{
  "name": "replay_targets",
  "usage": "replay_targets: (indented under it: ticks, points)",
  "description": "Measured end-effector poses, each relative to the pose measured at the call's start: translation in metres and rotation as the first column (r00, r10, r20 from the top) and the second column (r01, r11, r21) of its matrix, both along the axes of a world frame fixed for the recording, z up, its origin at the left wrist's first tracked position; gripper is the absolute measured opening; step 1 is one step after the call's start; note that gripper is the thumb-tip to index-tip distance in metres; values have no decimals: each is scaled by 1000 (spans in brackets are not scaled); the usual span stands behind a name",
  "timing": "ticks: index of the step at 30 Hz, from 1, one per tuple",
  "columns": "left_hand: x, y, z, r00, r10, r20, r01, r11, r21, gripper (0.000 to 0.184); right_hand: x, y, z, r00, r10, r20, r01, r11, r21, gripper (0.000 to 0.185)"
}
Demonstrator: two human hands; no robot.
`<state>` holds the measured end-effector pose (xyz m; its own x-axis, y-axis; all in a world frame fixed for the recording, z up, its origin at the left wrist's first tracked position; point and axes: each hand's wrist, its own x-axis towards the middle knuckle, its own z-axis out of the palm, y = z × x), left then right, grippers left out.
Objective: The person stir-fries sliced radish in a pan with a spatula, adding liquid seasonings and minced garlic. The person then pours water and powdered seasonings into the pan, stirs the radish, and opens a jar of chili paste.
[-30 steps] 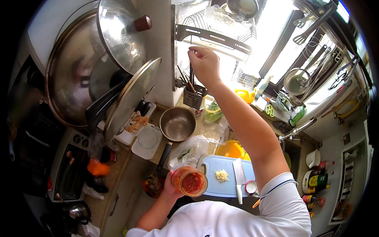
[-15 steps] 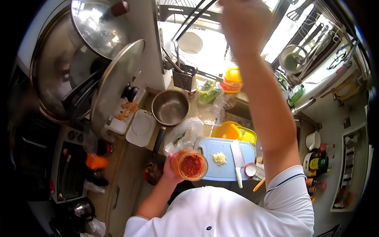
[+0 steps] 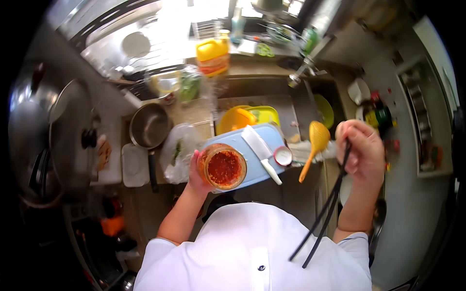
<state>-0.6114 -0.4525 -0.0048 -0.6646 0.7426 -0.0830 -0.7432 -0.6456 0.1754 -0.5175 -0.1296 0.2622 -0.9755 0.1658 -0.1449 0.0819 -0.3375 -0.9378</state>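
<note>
My left hand is wrapped round an open glass jar of red chili sauce, held over the left part of the blue cutting board. Away to the right, my right hand grips a pair of black chopsticks near one end; their other ends point down toward my shirt. On the board lies a cleaver with a white handle. A small red-rimmed lid or dish with a white inside sits at the board's right edge. The jar hides part of the board.
An orange slotted spoon lies right of the board. Behind are the sink with yellow baskets and the faucet. To the left stand a steel saucepan, a plastic bag and a white container.
My right hand has come down from the rack area at the top to the right side, bringing the chopsticks. My view has turned right. The jar now covers the minced garlic's place on the board.
</note>
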Motion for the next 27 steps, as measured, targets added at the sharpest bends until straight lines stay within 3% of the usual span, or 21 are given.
replay_targets:
  ticks: [2, 4, 6, 9, 10, 13, 15, 16, 20, 22, 24, 26, 27]
  points:
    - [-2, 32, 9, 991, -105, 82, 105, 994, 0, 81, 38, 7, -10, 987, -152, 57, 159, 974, -159, 17]
    - [3, 69, 18, 959, -243, 147, 242, 970, 25, 82, 86, 21, -14, 976, -219, 5, 215, 950, -229, 19]
    - [14, 108, 14, 933, -342, 113, 334, 939, 84, 80, 140, 34, -3, 968, -248, 46, 252, 955, -158, 21]
    - [41, 167, 3, 858, -514, 1, 514, 858, -13, 83, 232, 65, 9, 902, -429, -56, 421, 900, -113, 19]
    - [58, 188, 7, 795, -607, 22, 602, 793, 94, 84, 267, 77, 13, 852, -515, -94, 514, 857, -38, 19]
    - [107, 241, 4, 604, -797, 13, 769, 587, 254, 85, 372, 108, 22, 705, -709, -4, 708, 703, 73, 17]
    - [140, 271, 7, 546, -832, 98, 803, 553, 221, 85, 419, 112, 23, 560, -818, 133, 802, 575, 163, 16]
    - [161, 288, 11, 510, -854, 100, 826, 519, 220, 85, 445, 121, 24, 535, -808, 247, 780, 585, 221, 19]
    - [225, 327, 14, 385, -922, -32, 899, 367, 240, 71, 510, 130, -12, 457, -801, 386, 785, 568, 248, 22]
    - [249, 341, 9, 356, -934, -29, 913, 341, 224, 71, 531, 129, -38, 553, -719, 420, 746, 652, 133, 21]
    - [267, 353, 11, 337, -942, -1, 919, 329, 217, 71, 535, 122, -51, 571, -696, 436, 770, 638, 10, 16]
    - [275, 361, 6, 325, -932, 159, 912, 353, 208, 84, 548, 122, -64, 546, -724, 421, 808, 587, -38, 17]
    - [278, 364, 4, 324, -932, 161, 914, 352, 202, 84, 560, 123, -68, 548, -758, 353, 823, 565, -62, 18]
